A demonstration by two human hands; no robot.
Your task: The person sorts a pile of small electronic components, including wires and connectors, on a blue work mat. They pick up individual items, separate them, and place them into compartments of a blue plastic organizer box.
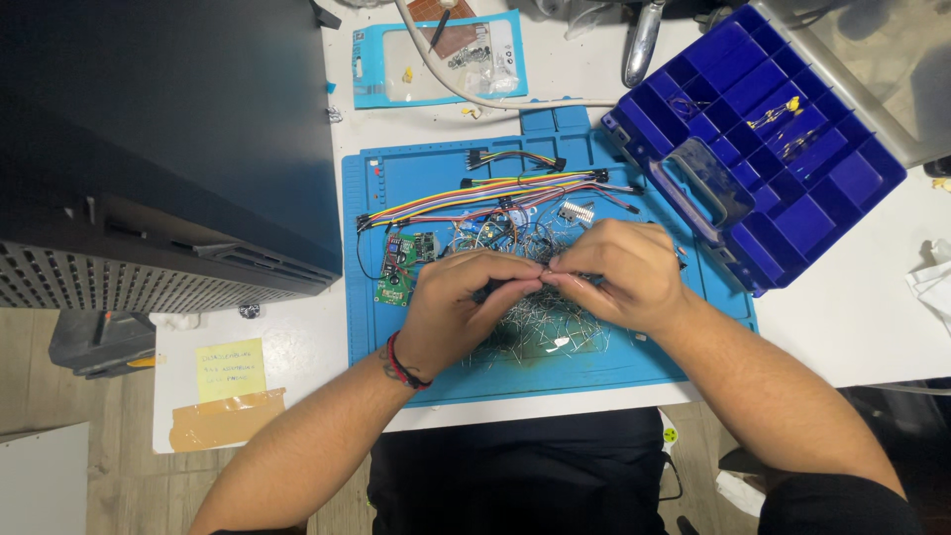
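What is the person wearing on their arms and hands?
Both forearms are bare, with no gloves on the left hand or the right hand. The left wrist has a thin red and black cord bracelet. A dark sleeve shows near the right elbow. No rings or watch show.

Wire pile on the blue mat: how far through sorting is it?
Done: a few parts sit in the blue organizer box. In hand: left hand and right hand pinch small wire pieces together. Left: the big wire pile remains on the mat.
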